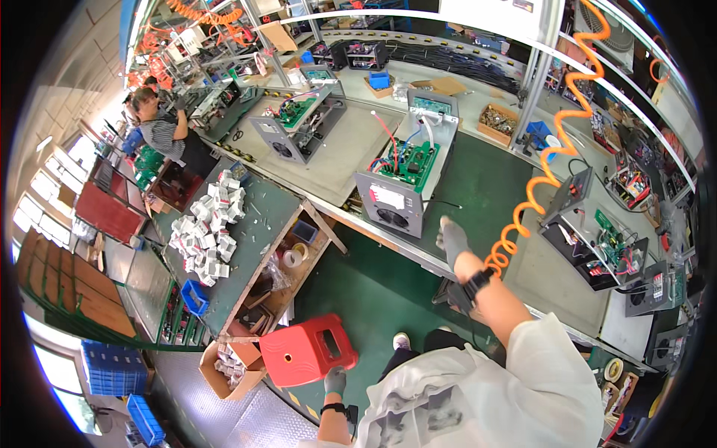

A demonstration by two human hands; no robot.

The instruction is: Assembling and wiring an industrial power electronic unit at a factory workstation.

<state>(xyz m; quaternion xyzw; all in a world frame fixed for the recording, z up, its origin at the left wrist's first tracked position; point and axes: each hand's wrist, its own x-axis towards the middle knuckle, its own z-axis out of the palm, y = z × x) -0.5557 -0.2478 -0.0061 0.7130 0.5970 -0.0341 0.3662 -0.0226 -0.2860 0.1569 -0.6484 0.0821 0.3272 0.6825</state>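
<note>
At the far left, a co-worker in a striped top stands beyond a green-topped wooden side table. A heap of small white boxes covers much of that table's left side, and an open blue plastic bin sits by its near end. Below that end is an open brown cardboard box with white pieces inside.

To its right, a red plastic stool with a slotted side stands on the green floor. The grey-gloved left hand is at the stool's near edge, towards the right corner; I cannot tell whether its fingers grip.

Farther right, an open grey metal unit with a green circuit board stands at the front edge of the long workbench. Just right of it, the grey-gloved right hand reaches over that edge, apart from the unit; how its fingers are set is unclear. An orange coiled hose hangs beside the right wrist. Another opened grey unit stands towards the workbench's right end.
</note>
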